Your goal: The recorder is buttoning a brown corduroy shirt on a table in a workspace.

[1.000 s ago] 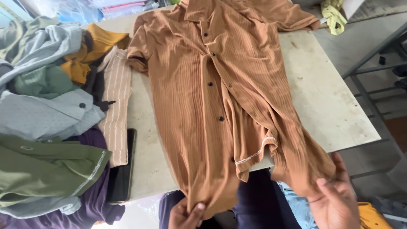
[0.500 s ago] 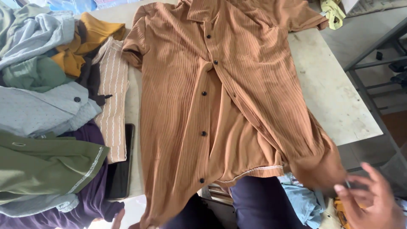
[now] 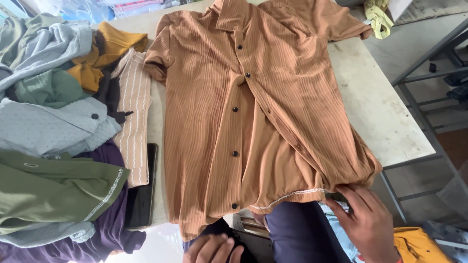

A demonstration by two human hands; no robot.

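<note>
A brown ribbed short-sleeved shirt (image 3: pixel 253 112) with dark buttons lies face up on the pale table (image 3: pixel 375 112), its front partly unbuttoned and its hem hanging over the near edge. My right hand (image 3: pixel 368 224) pinches the shirt's lower right hem corner at the table edge. My left hand (image 3: pixel 212 248) sits just below the left part of the hem, fingers curled, and whether it holds cloth cannot be told.
A heap of clothes covers the table's left side: grey (image 3: pixel 48 126), green (image 3: pixel 53 190), purple (image 3: pixel 102 238), mustard (image 3: pixel 109 48) and a striped beige piece (image 3: pixel 134 122). A black phone (image 3: pixel 142 195) lies beside the heap. A metal frame (image 3: pixel 429 73) stands on the right.
The shirt's front panels have been drawn apart and lie flatter. My right hand has come in from the right and now grips the hem corner; my left hand shows again below the hem.
</note>
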